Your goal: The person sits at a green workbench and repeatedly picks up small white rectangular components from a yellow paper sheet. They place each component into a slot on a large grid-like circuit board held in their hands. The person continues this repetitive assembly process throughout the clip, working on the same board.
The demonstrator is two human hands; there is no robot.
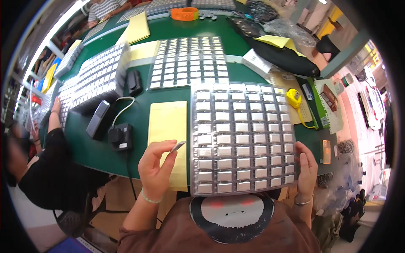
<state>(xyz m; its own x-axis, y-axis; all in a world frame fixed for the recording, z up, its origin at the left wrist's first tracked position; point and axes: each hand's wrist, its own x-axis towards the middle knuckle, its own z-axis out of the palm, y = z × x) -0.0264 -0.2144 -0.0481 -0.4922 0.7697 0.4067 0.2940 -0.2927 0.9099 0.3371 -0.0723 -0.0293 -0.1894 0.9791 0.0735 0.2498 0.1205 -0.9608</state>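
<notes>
Between thumb and fingertips, my left hand [154, 168] pinches a small flat silvery piece [178, 146], seen nearly edge-on. It is just left of a clear plastic tray [192, 168], whose pockets hold rows of white-faced, silvery rectangular pieces [242, 139]. That tray lies in front of me, its near edge reaching over the table's edge toward my body. At the tray's right side, my right hand [307, 170] has its curled fingers against the rim; the grip is partly hidden. Under the left hand lies a yellow paper sheet [168, 126].
Another filled tray [187, 63] lies beyond mine. Stacked trays [99, 76] stand left, near black power adapters [120, 137] with cables. On the right are a yellow tape measure [294, 98], a white box [256, 63] and a black pouch [287, 57]. A co-worker's arm [55, 116] reaches in from the left.
</notes>
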